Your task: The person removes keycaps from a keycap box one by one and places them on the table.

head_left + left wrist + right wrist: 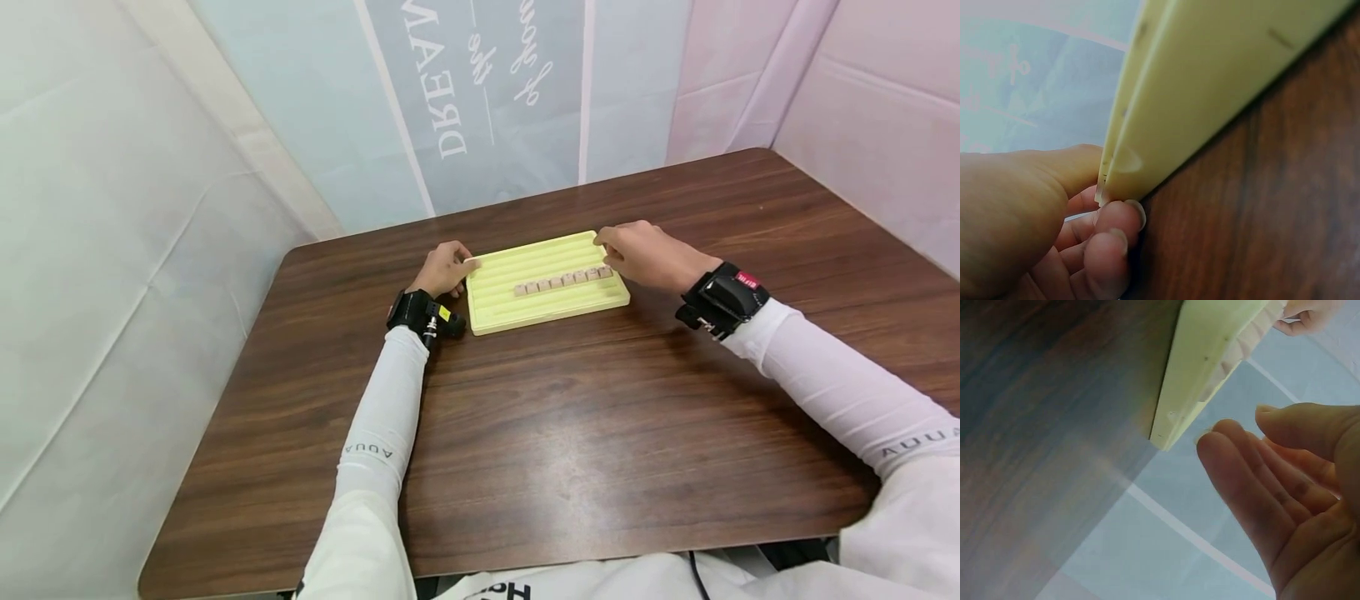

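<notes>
A pale yellow ridged tray [517, 317] lies toward the back of the table, with a row of small beige blocks [556, 282] along one of its grooves. At its left end, my left hand [440, 269] pinches the edge, thumb over the rim. The left wrist view shows fingertips [1119, 215] against the tray's side wall [1210, 81]. My right hand [651, 254] is by the tray's far right corner. In the right wrist view its fingers [1241, 481] are loosely bent, apart from the tray [1194, 356], and hold nothing.
The dark wood-grain table [570, 433] extends in front of the tray and to both sides. A pale printed curtain [525, 100] hangs behind the table's back edge. White sheeting [112, 250] stands at the left.
</notes>
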{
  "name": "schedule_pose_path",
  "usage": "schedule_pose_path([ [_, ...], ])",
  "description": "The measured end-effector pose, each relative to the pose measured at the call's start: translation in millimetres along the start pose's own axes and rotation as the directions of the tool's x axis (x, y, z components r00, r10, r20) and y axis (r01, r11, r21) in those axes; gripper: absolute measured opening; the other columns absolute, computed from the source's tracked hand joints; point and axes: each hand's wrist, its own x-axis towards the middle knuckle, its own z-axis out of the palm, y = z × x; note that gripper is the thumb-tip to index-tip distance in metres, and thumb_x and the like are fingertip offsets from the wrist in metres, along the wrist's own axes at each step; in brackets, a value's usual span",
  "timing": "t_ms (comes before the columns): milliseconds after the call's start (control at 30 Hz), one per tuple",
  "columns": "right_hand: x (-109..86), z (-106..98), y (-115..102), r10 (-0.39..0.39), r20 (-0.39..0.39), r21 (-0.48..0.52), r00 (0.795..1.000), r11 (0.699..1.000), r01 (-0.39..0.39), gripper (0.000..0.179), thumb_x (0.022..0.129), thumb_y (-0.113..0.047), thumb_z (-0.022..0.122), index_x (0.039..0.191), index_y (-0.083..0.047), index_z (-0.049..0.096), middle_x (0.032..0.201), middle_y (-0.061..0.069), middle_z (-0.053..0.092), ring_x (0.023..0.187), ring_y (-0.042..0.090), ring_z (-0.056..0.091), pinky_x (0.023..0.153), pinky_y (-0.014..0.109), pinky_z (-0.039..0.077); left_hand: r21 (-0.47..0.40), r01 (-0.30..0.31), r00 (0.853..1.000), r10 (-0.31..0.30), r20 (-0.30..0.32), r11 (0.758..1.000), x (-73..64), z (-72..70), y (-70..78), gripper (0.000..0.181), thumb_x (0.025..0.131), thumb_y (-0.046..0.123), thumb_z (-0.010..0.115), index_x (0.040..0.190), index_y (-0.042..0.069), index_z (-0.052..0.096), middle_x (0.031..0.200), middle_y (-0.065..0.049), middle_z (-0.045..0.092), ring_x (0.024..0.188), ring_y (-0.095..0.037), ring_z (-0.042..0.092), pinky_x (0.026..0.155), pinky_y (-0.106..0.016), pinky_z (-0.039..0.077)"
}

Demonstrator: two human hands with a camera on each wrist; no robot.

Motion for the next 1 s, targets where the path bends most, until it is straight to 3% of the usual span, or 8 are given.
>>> schedule_pose_path([
  [167,-0.7,3,4,0.001,0.009,-0.001,1.0,1.0,-0.001,0.033,0.089,0.003,0.045,0.119,0.002,0.061,0.11,0.017,0.069,0.072,0.016,0.056,0.059,0.027,0.043,-0.001,0.001,1.0,-0.001,0.002,1.0,1.2,1.0,0.7,0.032,0.099,0.031,0.055,0.117,0.005,0.055,0.074,-0.006,0.057,0.05,-0.013,0.054,0.05,-0.028,0.052],
  [333,0.5,4,6,0.018,0.022,0.003,1.0,1.0,-0.018,0.032,0.09,0.003,0.049,0.12,0.002,0.06,0.109,0.018,0.068,0.071,0.017,0.055,0.059,0.028,0.044,-0.002,0.0,1.0,0.0,-0.009,1.0,2.1,1.7,-0.6,0.03,0.099,0.03,0.055,0.116,0.005,0.055,0.074,-0.006,0.057,0.05,-0.014,0.055,0.049,-0.028,0.052],
  [500,2.2,7,6,0.028,0.051,0.001,0.998,1.0,-0.028,0.028,0.092,-0.004,0.059,0.12,0.002,0.061,0.113,0.019,0.067,0.086,0.022,0.062,0.068,0.035,0.05,-0.005,0.014,1.0,-0.014,0.001,1.0,2.1,1.7,-1.8,0.032,0.099,0.032,0.054,0.117,0.006,0.054,0.079,-0.007,0.057,0.052,-0.014,0.055,0.05,-0.028,0.052],
  [767,4.9,8,6,0.015,0.078,-0.016,0.997,1.0,-0.014,0.031,0.091,-0.004,0.061,0.122,0.002,0.061,0.118,0.019,0.066,0.101,0.026,0.063,0.082,0.043,0.053,0.002,0.01,1.0,-0.01,-0.006,1.0,2.1,-0.2,-1.3,0.032,0.099,0.031,0.053,0.118,0.006,0.054,0.078,-0.006,0.056,0.052,-0.014,0.053,0.05,-0.028,0.05],
  [1000,4.7,11,8,0.02,0.105,-0.019,0.994,1.0,-0.018,0.032,0.091,-0.006,0.063,0.122,0.003,0.061,0.117,0.02,0.066,0.102,0.026,0.063,0.081,0.043,0.053,-0.004,0.007,1.0,-0.007,0.0,1.0,1.9,0.3,-2.2,0.032,0.099,0.031,0.053,0.118,0.006,0.054,0.077,-0.007,0.056,0.052,-0.014,0.053,0.049,-0.027,0.05],
])
